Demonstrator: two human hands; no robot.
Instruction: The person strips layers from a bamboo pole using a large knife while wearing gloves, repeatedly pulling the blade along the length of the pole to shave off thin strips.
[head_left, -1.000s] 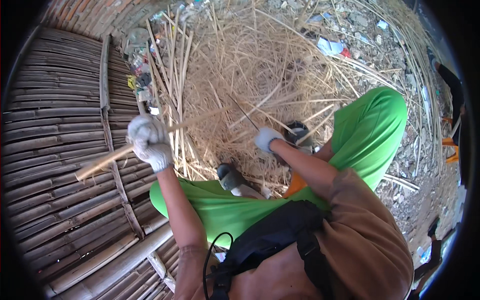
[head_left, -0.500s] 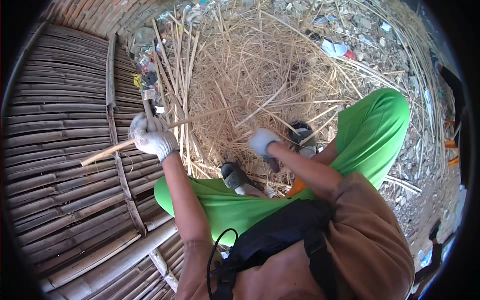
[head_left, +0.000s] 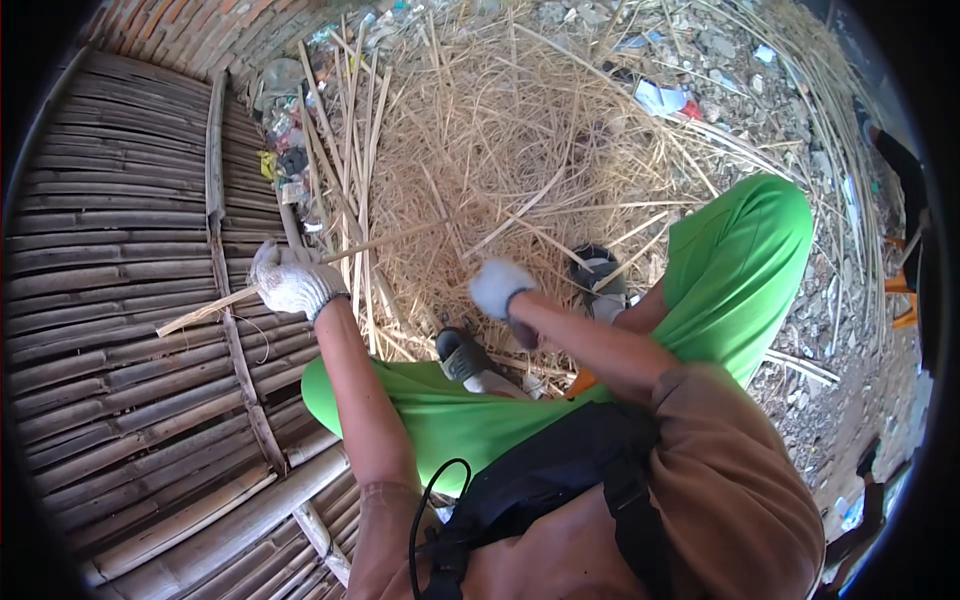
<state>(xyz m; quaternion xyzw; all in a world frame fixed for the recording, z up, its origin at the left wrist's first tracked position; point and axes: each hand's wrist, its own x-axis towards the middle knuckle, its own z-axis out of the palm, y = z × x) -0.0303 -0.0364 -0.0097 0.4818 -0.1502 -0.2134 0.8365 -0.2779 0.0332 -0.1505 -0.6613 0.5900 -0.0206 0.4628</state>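
My left hand (head_left: 290, 280), in a white knit glove, is closed around a long, thin bamboo strip (head_left: 395, 238). The strip slants from its cut end over the slatted bamboo panel (head_left: 120, 300) up to the right, across the pile of shavings (head_left: 480, 120). In the middle, below the strip, my right hand (head_left: 500, 290) wears a white glove too and is clenched, slightly blurred. From beneath that fist sticks out the dark brown handle (head_left: 523, 335) of a tool; its working end I cannot make out. The hands are apart.
Loose bamboo strips (head_left: 365, 140) lie left of the shavings. My shoes (head_left: 465, 355) rest among the shavings, between my green-trousered legs. A brick wall (head_left: 180, 35) stands at the far left, with litter (head_left: 290, 160) beside the panel. Rubble covers the right side, where another person's dark-clothed limb (head_left: 905, 170) shows.
My right hand has moved a little to the left, toward the strip, with the dark-handled tool. My left hand keeps its hold on the strip, nearly still. The whole view has shifted slightly.
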